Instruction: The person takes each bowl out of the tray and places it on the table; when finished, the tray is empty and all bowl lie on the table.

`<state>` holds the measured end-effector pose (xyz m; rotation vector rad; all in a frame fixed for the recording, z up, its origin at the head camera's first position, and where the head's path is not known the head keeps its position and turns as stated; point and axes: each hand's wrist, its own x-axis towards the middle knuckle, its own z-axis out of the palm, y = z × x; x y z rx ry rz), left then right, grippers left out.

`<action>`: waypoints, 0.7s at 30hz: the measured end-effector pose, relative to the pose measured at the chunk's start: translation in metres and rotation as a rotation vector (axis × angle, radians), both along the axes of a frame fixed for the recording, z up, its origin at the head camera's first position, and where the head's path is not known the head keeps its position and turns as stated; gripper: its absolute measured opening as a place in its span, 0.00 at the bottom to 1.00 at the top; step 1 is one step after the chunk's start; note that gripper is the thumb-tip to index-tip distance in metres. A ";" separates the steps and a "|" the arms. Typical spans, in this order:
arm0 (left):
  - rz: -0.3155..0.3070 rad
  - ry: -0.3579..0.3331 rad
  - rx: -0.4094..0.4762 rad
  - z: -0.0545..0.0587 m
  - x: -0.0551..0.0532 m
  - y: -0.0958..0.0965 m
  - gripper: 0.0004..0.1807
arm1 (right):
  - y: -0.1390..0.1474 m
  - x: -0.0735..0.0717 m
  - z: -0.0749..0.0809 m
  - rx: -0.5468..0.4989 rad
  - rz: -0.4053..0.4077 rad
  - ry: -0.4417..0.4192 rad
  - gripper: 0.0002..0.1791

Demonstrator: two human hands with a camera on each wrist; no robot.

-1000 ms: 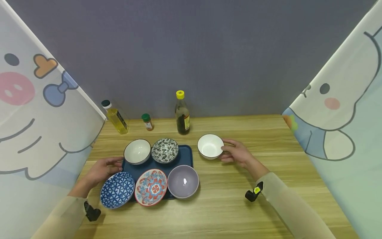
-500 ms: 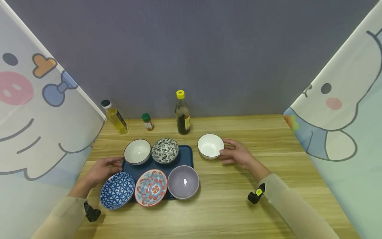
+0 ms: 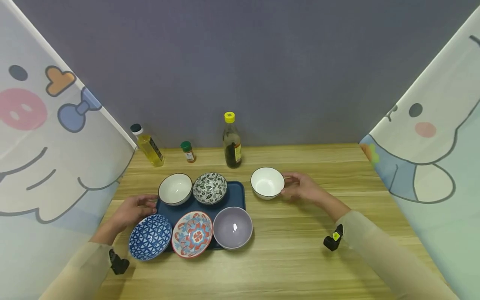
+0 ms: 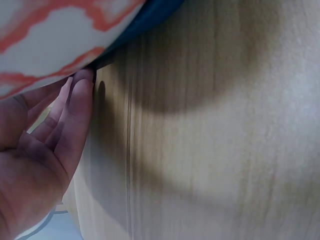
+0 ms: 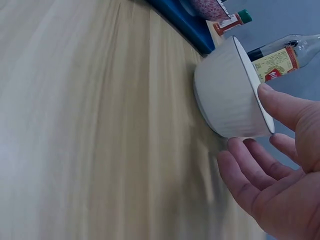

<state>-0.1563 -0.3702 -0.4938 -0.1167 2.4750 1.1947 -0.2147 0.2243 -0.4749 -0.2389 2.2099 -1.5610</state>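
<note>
A white bowl (image 3: 267,182) with a dark rim stands on the table, right of the blue tray (image 3: 237,193). Beside it is my right hand (image 3: 304,188); in the right wrist view the thumb (image 5: 280,106) overlaps the bowl's rim while the other fingers spread below, loosely bent. My left hand (image 3: 132,210) reaches to the tray's left edge, fingertips right at it. On the tray are a second white bowl (image 3: 175,189), a black-leaf bowl (image 3: 210,188), a blue-and-white bowl (image 3: 151,237), a red floral bowl (image 3: 192,234) and a purple bowl (image 3: 233,228).
Along the back wall stand an oil bottle (image 3: 151,151), a green-capped spice jar (image 3: 188,152) and a yellow-capped dark sauce bottle (image 3: 232,143). Cartoon-printed panels (image 3: 56,166) flank the wooden table (image 3: 292,258). The front bowls overhang the tray's near edge.
My right hand has shifted slightly right relative to the white bowl, its wrist turning a little. The left hand and the bowls keep their places; the head view has swung slightly left.
</note>
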 end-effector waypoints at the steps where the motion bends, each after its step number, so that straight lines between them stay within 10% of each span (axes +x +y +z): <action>1: 0.000 -0.003 0.005 0.000 0.000 0.000 0.30 | 0.001 0.000 0.004 0.019 0.007 0.009 0.40; 21: -0.001 -0.016 0.026 0.006 -0.002 0.003 0.30 | -0.046 -0.017 0.079 0.103 0.171 0.207 0.37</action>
